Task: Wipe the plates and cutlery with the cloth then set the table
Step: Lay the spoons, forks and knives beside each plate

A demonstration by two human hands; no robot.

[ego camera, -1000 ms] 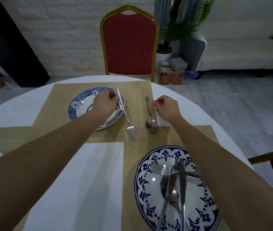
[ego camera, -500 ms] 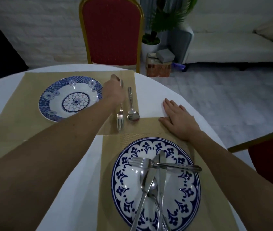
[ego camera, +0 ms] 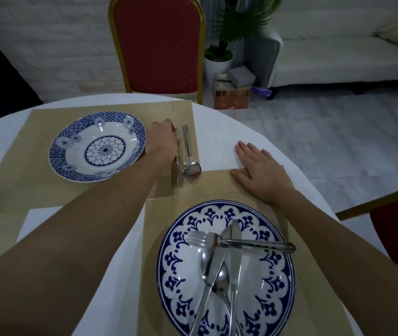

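Head view: round white-clothed table [ego camera: 217,141], red chair [ego camera: 156,44] at 12 o'clock. At 11 o'clock far plate [ego camera: 97,146], with fork [ego camera: 177,173] and spoon [ego camera: 190,163] just beside it at 12. At 5 o'clock near plate [ego camera: 169,263], loaded with unsorted cutlery [ego camera: 227,251]. Risk: knocking spoon askew if fork slides sideways. Reaching to 12, left hand [ego camera: 162,139], fingers curled round fork handle. Flat at 2 o'clock, right hand [ego camera: 261,173], fingers straight, holding nothing.
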